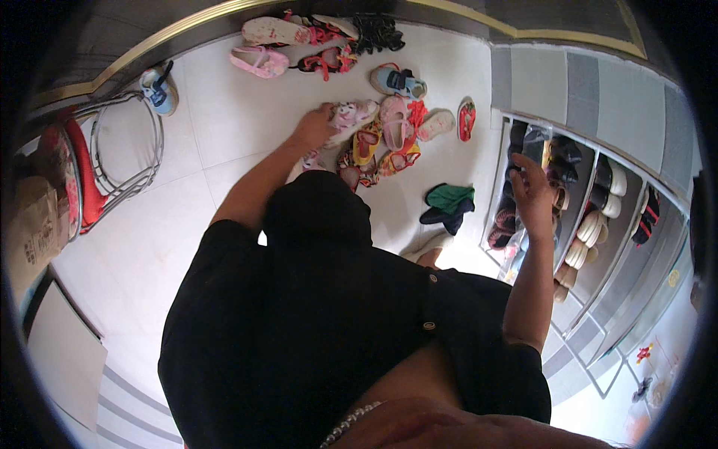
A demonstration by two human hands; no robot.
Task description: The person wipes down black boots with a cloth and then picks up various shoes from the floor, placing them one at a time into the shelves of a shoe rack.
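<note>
My left hand (317,128) is at a white and pink patterned child's shoe (354,115), its fingers at the shoe's left end. Just right of it on the floor lie a pink strap shoe (395,123), a yellow patterned shoe (366,144), another yellow and red shoe (400,160) and a pale sole (437,124). A blue shoe (387,80) with a dark strap is above them. My right hand (530,188) is raised in front of the shoe rack, fingers apart and holding nothing. Green cloth (450,197) and dark cloth (449,216) lie left of the rack.
The metal shoe rack (589,163) with several shoes stands at the right. More sandals and a pink shoe (259,60) lie near the top wall. A small red flip-flop (466,119) is near the rack. At the left are a metal-framed chair (157,151), another blue shoe (159,92) and a cardboard box (36,230).
</note>
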